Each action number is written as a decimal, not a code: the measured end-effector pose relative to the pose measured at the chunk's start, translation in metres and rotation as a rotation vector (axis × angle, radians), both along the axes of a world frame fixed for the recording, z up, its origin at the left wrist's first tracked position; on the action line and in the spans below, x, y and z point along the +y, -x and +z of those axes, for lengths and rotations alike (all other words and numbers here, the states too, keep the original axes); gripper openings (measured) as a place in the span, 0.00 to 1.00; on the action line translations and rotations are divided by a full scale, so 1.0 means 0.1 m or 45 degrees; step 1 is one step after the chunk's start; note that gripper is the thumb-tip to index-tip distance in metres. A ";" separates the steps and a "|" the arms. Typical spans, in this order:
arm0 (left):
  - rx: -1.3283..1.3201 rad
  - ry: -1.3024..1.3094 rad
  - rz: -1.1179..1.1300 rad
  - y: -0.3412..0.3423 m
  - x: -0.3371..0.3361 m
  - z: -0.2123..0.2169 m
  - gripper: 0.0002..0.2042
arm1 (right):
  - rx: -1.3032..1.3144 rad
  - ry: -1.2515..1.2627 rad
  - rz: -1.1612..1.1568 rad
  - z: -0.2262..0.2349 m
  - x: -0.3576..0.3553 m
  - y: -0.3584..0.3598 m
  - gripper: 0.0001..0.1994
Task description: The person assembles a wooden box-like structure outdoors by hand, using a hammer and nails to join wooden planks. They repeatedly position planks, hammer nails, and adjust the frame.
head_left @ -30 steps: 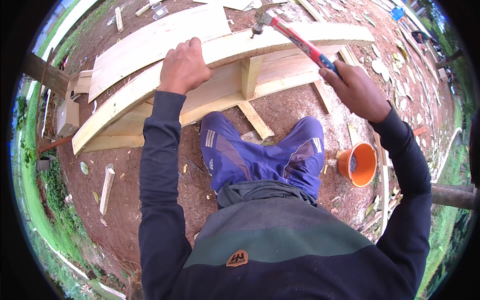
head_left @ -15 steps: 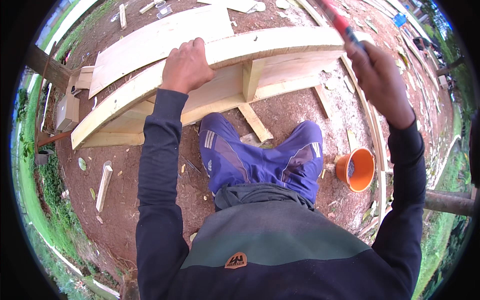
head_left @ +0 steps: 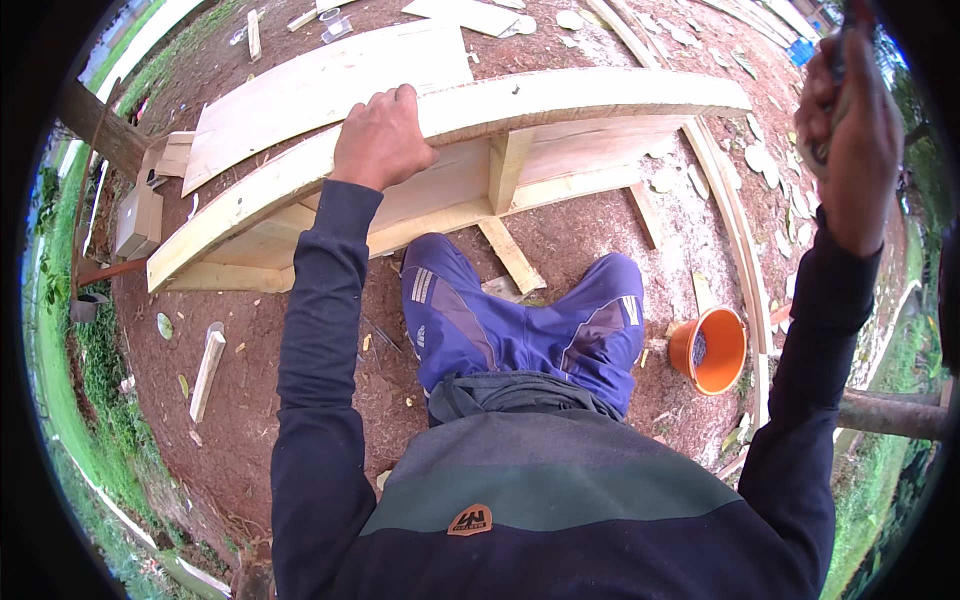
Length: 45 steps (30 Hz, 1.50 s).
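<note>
My left hand [head_left: 383, 138] is closed over the top edge of a long wooden frame [head_left: 590, 95], standing on its side in front of my knees. A small dark nail [head_left: 515, 90] shows in the upper board, right of that hand. Inside the frame, a short cross-piece [head_left: 507, 168] joins the upper and lower boards, with a plywood sheet behind. Raised at the upper right, apart from the frame, my right hand [head_left: 855, 130] is wrapped round the handle of a hammer [head_left: 858, 15]. The hammer's head cannot be made out at the picture's rim.
An orange bucket [head_left: 712, 352] holding small grey pieces, probably nails, stands right of my knees. Beside it runs a long timber [head_left: 738, 235]. A plywood sheet [head_left: 330, 85] lies beyond the frame. Left are a wood offcut [head_left: 207, 375] and a cardboard box [head_left: 140, 222].
My right hand has swung up and to the right with the hammer, away from the frame. My left hand keeps its hold; the view has shifted slightly.
</note>
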<state>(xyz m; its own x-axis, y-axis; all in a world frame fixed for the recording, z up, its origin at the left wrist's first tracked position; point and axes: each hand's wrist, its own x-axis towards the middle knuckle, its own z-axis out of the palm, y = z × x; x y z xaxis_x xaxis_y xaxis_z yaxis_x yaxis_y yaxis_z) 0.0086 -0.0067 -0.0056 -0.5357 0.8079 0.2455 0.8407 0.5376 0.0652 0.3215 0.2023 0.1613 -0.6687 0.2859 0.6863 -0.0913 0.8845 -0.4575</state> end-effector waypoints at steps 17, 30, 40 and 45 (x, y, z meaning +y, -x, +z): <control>-0.035 -0.023 -0.043 -0.02 0.07 -0.03 0.25 | 0.410 0.272 -0.172 -0.48 -0.20 0.13 0.16; -0.080 0.041 -0.007 -0.02 0.16 0.03 0.25 | 0.005 0.029 -0.577 -0.87 -0.21 0.02 0.17; -0.022 -0.023 -0.037 0.01 0.16 0.01 0.25 | 0.685 0.671 0.627 0.42 0.49 -0.25 0.16; -0.035 0.093 -0.061 -0.11 0.19 0.10 0.24 | -0.854 -0.243 -0.442 -1.49 -0.15 -0.21 0.14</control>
<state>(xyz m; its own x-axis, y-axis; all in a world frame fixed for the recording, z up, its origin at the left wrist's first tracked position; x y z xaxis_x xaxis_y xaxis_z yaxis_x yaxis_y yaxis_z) 0.0195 0.0122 0.0046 -0.5015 0.8482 0.1705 0.8641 0.5007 0.0509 0.3429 0.1876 0.0124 -0.8522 0.4725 0.2247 0.4477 0.8808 -0.1539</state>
